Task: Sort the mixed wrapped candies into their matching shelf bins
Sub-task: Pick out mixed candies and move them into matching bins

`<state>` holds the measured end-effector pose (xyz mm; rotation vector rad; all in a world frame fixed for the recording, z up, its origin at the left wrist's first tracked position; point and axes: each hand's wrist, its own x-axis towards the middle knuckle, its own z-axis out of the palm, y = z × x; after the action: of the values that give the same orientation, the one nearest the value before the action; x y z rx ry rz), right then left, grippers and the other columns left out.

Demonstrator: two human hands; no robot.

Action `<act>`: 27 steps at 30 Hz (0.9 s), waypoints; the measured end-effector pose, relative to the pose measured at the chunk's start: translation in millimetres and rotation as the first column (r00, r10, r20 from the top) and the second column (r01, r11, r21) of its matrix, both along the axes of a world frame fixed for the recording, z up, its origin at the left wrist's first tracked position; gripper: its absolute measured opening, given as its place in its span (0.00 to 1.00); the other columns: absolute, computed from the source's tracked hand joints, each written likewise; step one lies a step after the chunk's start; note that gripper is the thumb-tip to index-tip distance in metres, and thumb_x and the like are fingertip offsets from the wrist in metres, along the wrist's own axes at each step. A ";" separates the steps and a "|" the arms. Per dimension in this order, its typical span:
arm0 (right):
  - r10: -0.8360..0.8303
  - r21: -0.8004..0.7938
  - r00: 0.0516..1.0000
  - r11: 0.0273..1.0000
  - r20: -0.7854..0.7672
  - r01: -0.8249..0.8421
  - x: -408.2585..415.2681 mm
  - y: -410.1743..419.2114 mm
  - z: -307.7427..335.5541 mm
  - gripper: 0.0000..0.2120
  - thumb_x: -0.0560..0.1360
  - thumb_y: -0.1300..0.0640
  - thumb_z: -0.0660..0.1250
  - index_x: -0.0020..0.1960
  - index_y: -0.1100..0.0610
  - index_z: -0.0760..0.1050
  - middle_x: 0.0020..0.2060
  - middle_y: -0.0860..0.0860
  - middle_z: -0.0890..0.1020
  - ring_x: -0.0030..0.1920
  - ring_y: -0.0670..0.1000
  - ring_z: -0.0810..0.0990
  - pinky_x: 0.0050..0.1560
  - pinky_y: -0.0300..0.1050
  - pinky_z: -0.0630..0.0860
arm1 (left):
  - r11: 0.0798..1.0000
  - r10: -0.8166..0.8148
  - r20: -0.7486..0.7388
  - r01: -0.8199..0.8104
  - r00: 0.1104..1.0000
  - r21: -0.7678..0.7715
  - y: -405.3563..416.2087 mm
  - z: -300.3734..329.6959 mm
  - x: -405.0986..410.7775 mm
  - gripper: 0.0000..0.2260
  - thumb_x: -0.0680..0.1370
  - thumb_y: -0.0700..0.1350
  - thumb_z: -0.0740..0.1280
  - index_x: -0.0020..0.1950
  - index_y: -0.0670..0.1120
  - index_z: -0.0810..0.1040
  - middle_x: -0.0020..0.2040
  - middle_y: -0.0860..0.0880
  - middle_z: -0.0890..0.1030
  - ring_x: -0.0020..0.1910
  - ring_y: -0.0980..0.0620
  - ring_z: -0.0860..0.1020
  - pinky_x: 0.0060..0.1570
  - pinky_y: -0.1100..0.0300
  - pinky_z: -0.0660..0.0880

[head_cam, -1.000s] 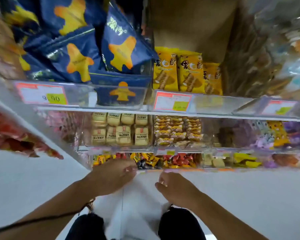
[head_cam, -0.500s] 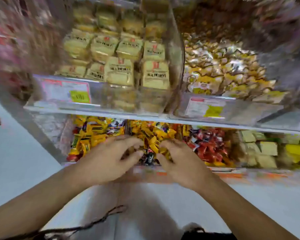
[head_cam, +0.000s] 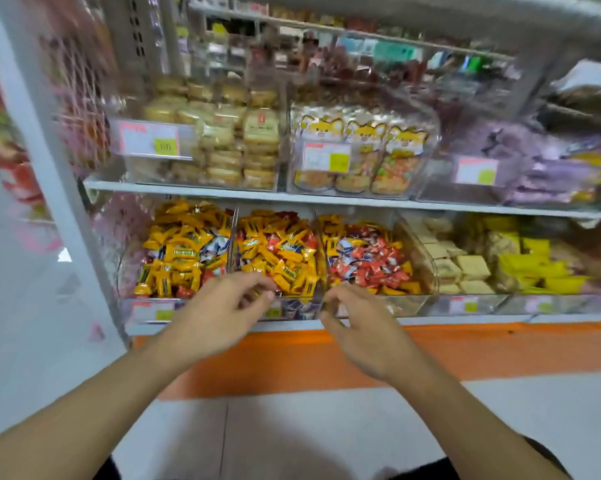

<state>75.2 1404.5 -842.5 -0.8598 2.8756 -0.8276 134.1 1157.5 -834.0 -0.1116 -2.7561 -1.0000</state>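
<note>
Three clear bins of wrapped candies stand side by side on the bottom shelf. The left bin [head_cam: 127,271] holds mostly yellow candies [head_cam: 181,252] with a few blue-white and red ones. In the middle bin [head_cam: 235,237], yellow and red candies [head_cam: 281,251] are mixed. Red candies [head_cam: 371,263] with some yellow fill the right bin [head_cam: 409,301]. My left hand [head_cam: 222,315] hovers at the middle bin's front rim, fingers loosely curled, no candy visible in it. My right hand [head_cam: 357,329] is at the front of the divider between the middle and right bins, fingers curled loosely too.
The shelf above [head_cam: 326,199] carries bins of beige biscuit packs [head_cam: 243,143], cartoon-fox snack bags [head_cam: 361,157] and purple packs [head_cam: 562,178]. Pale and yellow wrapped squares [head_cam: 482,268] fill bins to the right. An orange plinth [head_cam: 499,351] runs under the shelf, a white upright [head_cam: 49,168] at left.
The view has dropped from the upper shelves down to the bottom candy bins. Both hands have drawn back from among the candies to the front rim of the bins.
</note>
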 end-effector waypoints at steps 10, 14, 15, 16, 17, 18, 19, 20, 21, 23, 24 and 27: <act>-0.182 0.003 0.983 0.983 0.024 0.182 -52.3 31.9 -0.8 0.13 0.82 0.53 0.69 0.65 0.52 0.75 0.59 0.48 0.78 0.60 0.50 0.77 0.60 0.48 0.76 | 0.997 -0.004 -0.036 0.001 0.999 -0.083 19.2 -5.0 -19.1 0.11 0.83 0.54 0.62 0.63 0.58 0.79 0.55 0.64 0.79 0.53 0.70 0.75 0.48 0.74 0.71; -0.252 -0.006 0.968 0.968 0.009 0.252 -109.5 34.0 -9.3 0.17 0.81 0.56 0.71 0.69 0.51 0.75 0.62 0.49 0.78 0.57 0.49 0.77 0.57 0.44 0.75 | 0.996 -0.022 -0.046 0.018 0.999 -0.091 19.1 -19.7 -58.2 0.12 0.83 0.55 0.62 0.65 0.58 0.78 0.54 0.64 0.78 0.54 0.69 0.75 0.52 0.68 0.74; -0.258 0.015 0.966 0.966 0.006 0.258 -125.0 34.8 -12.7 0.18 0.80 0.56 0.72 0.69 0.49 0.74 0.63 0.49 0.78 0.56 0.49 0.76 0.56 0.43 0.74 | 0.996 -0.023 -0.053 0.018 0.998 -0.089 19.3 -23.6 -67.8 0.12 0.83 0.55 0.62 0.65 0.58 0.79 0.54 0.64 0.78 0.54 0.69 0.75 0.52 0.67 0.74; -0.262 0.040 0.965 0.964 0.015 0.261 -139.5 35.9 -16.3 0.19 0.78 0.55 0.73 0.67 0.47 0.74 0.63 0.50 0.77 0.55 0.49 0.77 0.55 0.44 0.74 | 0.997 -0.018 -0.063 0.013 0.998 -0.082 19.6 -27.3 -76.8 0.12 0.83 0.56 0.62 0.64 0.58 0.79 0.53 0.65 0.78 0.54 0.69 0.75 0.52 0.68 0.73; -0.269 0.072 0.963 0.961 0.032 0.266 -152.6 36.9 -19.9 0.20 0.77 0.53 0.74 0.66 0.45 0.74 0.62 0.50 0.77 0.56 0.50 0.77 0.55 0.45 0.75 | 0.998 -0.009 -0.074 0.004 0.997 -0.068 19.9 -31.0 -84.7 0.12 0.82 0.56 0.62 0.64 0.58 0.79 0.52 0.66 0.78 0.54 0.70 0.75 0.51 0.71 0.71; -0.284 0.109 0.958 0.954 0.044 0.278 -164.4 38.4 -23.1 0.21 0.75 0.51 0.75 0.65 0.44 0.74 0.62 0.51 0.77 0.58 0.51 0.77 0.55 0.47 0.76 | 0.999 0.001 -0.082 -0.005 0.997 -0.050 20.4 -34.3 -92.1 0.12 0.82 0.55 0.62 0.63 0.58 0.80 0.52 0.66 0.78 0.53 0.70 0.75 0.49 0.73 0.70; -0.305 0.150 0.951 0.944 0.046 0.296 -175.1 40.4 -25.1 0.23 0.73 0.47 0.76 0.66 0.44 0.74 0.61 0.51 0.78 0.60 0.53 0.76 0.56 0.47 0.76 | 1.000 0.005 -0.088 -0.007 0.996 -0.030 21.5 -36.8 -98.1 0.12 0.81 0.55 0.63 0.62 0.58 0.80 0.51 0.67 0.78 0.53 0.70 0.76 0.49 0.73 0.69; -0.325 0.188 0.945 0.931 0.041 0.312 -182.9 42.3 -26.5 0.26 0.70 0.44 0.77 0.66 0.45 0.74 0.60 0.51 0.78 0.60 0.53 0.76 0.55 0.47 0.76 | 1.000 0.001 -0.089 -0.002 0.996 -0.013 23.1 -38.3 -101.0 0.12 0.80 0.55 0.63 0.62 0.59 0.80 0.51 0.67 0.78 0.53 0.70 0.76 0.49 0.73 0.69; -0.340 0.216 0.940 0.921 0.031 0.325 -188.1 43.7 -27.0 0.28 0.69 0.40 0.78 0.65 0.46 0.75 0.59 0.51 0.77 0.58 0.53 0.76 0.53 0.47 0.75 | 1.000 -0.008 -0.085 0.008 0.996 0.000 24.2 -38.8 -101.8 0.12 0.80 0.55 0.63 0.62 0.59 0.80 0.51 0.67 0.78 0.54 0.69 0.76 0.49 0.72 0.70; -0.358 0.250 0.933 0.907 0.029 0.340 -191.9 45.0 -27.4 0.30 0.66 0.36 0.79 0.64 0.44 0.75 0.58 0.51 0.77 0.55 0.52 0.77 0.51 0.47 0.76 | 0.999 -0.033 -0.078 0.033 0.996 0.005 24.8 -41.1 -101.2 0.12 0.80 0.56 0.63 0.62 0.61 0.79 0.52 0.67 0.78 0.55 0.68 0.76 0.50 0.69 0.72; -0.357 0.256 0.933 0.906 0.037 0.336 -192.1 45.1 -28.8 0.31 0.65 0.36 0.79 0.63 0.43 0.75 0.58 0.50 0.77 0.54 0.52 0.77 0.51 0.48 0.77 | 0.999 -0.041 -0.070 0.041 0.997 -0.002 24.6 -42.4 -101.1 0.12 0.80 0.57 0.62 0.62 0.61 0.79 0.52 0.68 0.78 0.56 0.68 0.76 0.51 0.68 0.72; -0.313 0.242 0.946 0.927 0.086 0.285 -188.9 41.5 -32.3 0.34 0.63 0.37 0.81 0.67 0.38 0.75 0.62 0.48 0.76 0.58 0.50 0.78 0.56 0.51 0.81 | 0.999 -0.044 -0.040 0.043 0.998 -0.012 24.4 -48.5 -101.3 0.15 0.80 0.61 0.59 0.63 0.61 0.78 0.54 0.69 0.77 0.57 0.69 0.74 0.54 0.70 0.71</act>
<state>-113.7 1446.0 -874.8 -0.3377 2.9529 -0.5270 32.8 1181.9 -882.5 -0.1920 -2.7346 -0.9825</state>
